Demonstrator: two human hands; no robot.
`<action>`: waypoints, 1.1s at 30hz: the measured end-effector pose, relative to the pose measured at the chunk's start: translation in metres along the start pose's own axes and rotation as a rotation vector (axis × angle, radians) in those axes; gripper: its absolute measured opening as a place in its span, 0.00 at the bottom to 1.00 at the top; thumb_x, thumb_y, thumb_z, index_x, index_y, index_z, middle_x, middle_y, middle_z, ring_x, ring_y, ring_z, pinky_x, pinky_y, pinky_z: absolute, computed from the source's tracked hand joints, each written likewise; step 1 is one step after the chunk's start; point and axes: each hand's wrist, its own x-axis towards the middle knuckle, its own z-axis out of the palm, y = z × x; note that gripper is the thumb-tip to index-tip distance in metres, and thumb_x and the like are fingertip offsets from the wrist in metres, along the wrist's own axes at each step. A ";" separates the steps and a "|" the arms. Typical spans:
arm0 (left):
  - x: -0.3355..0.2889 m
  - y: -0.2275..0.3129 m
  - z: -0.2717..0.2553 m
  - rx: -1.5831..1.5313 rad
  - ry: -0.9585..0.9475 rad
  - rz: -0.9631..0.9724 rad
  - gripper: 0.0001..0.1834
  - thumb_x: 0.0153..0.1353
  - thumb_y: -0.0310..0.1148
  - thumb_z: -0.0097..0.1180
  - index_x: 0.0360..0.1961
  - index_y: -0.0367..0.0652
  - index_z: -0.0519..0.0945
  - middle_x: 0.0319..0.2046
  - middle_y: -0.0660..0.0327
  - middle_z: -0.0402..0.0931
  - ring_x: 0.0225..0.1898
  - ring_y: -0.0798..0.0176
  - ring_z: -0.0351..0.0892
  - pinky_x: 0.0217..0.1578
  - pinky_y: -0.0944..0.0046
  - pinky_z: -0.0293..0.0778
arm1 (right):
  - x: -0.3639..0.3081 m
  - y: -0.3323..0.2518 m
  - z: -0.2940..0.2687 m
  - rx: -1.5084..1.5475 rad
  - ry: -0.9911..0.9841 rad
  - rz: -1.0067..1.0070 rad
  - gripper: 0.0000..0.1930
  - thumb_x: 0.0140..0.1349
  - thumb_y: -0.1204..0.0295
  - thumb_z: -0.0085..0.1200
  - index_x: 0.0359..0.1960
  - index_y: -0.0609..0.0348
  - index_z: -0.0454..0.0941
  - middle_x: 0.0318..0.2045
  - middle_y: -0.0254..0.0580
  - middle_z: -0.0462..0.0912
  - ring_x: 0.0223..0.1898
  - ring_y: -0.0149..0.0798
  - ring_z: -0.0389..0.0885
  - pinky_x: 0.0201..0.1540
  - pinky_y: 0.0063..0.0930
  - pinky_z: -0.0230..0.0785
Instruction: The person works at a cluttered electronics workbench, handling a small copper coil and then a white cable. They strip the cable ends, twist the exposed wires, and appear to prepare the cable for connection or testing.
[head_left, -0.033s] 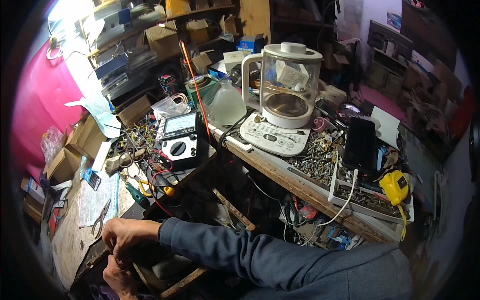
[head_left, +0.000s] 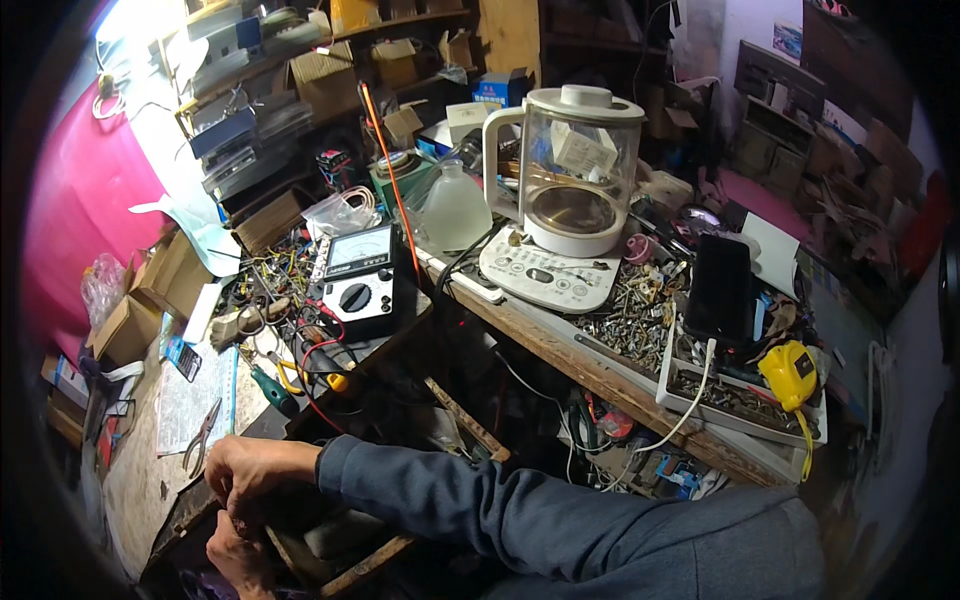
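My right hand [head_left: 255, 472] reaches across from the right in a dark grey-blue sleeve, its fingers closed and pointing down. Just below, my left hand [head_left: 240, 557] is closed too, and the two meet near the bench edge at lower left. Something small and dark shows between them, but I cannot make out what it is. Nearest to the right hand, a pair of pliers [head_left: 204, 436] lies on a printed sheet [head_left: 190, 400]. A green-handled screwdriver [head_left: 273, 390] and yellow-handled pliers [head_left: 290, 377] lie a little farther off.
An analog multimeter [head_left: 360, 280] stands at the bench corner with red leads. Right of it are a clear bottle [head_left: 457, 210], a glass kettle [head_left: 580, 170] on a white base [head_left: 550, 280], loose screws [head_left: 635, 315], a phone [head_left: 720, 290] and a yellow tape measure [head_left: 788, 375].
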 end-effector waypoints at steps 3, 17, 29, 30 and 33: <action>0.003 -0.003 0.009 -0.031 -0.003 0.028 0.14 0.63 0.35 0.65 0.30 0.40 0.73 0.23 0.41 0.75 0.29 0.31 0.79 0.27 0.43 0.71 | -0.004 -0.002 -0.004 -0.057 0.009 0.037 0.12 0.47 0.75 0.74 0.33 0.65 0.88 0.28 0.46 0.89 0.31 0.37 0.88 0.31 0.32 0.80; 0.040 0.007 -0.023 -0.272 -0.136 -0.163 0.31 0.46 0.30 0.74 0.51 0.40 0.72 0.36 0.44 0.82 0.41 0.36 0.83 0.40 0.47 0.77 | 0.005 0.002 -0.013 -0.115 0.203 -0.007 0.14 0.47 0.71 0.78 0.29 0.65 0.85 0.24 0.44 0.86 0.28 0.34 0.84 0.31 0.33 0.76; 0.048 -0.020 -0.034 -1.116 -0.103 -0.471 0.24 0.71 0.36 0.66 0.61 0.33 0.75 0.51 0.54 0.83 0.46 0.68 0.85 0.43 0.70 0.80 | -0.005 0.001 -0.031 0.234 0.341 0.110 0.09 0.61 0.77 0.72 0.42 0.64 0.86 0.35 0.36 0.88 0.39 0.26 0.84 0.44 0.23 0.79; 0.044 -0.022 -0.032 -1.202 -0.094 -0.515 0.24 0.72 0.38 0.64 0.61 0.33 0.75 0.51 0.54 0.83 0.46 0.65 0.86 0.42 0.68 0.82 | -0.003 -0.001 -0.029 0.166 0.329 0.115 0.10 0.61 0.76 0.72 0.41 0.64 0.86 0.35 0.35 0.88 0.40 0.26 0.84 0.45 0.23 0.78; 0.039 -0.028 -0.021 -1.431 -0.058 -0.606 0.24 0.76 0.42 0.58 0.62 0.34 0.74 0.50 0.51 0.85 0.45 0.56 0.90 0.38 0.61 0.87 | -0.003 -0.004 -0.026 0.077 0.335 0.137 0.11 0.61 0.74 0.73 0.42 0.64 0.86 0.36 0.36 0.89 0.38 0.26 0.84 0.43 0.22 0.78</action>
